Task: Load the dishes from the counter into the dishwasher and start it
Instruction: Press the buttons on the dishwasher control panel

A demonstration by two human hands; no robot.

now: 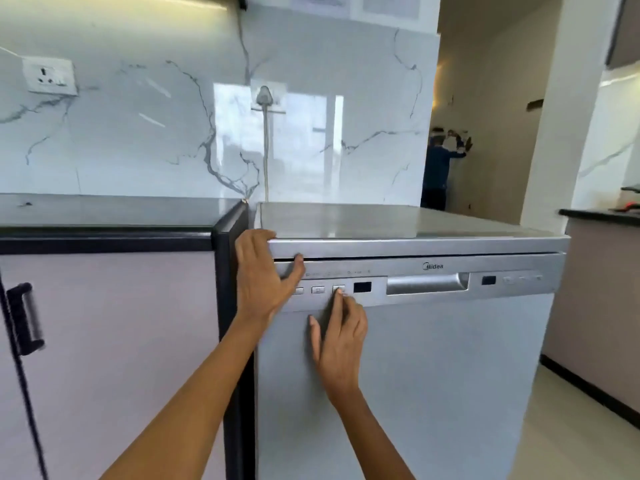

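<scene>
Both forearms are bare to the frame edge, with no sleeve, and short nails tip the fingers (298, 262).

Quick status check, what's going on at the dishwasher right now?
Left hand rests on dishwasher top corner. Right hand fingertip on third button. Door shut. Nothing in the way.

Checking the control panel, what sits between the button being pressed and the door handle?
In the head view, a small dark display sits between the button and the handle.
</scene>
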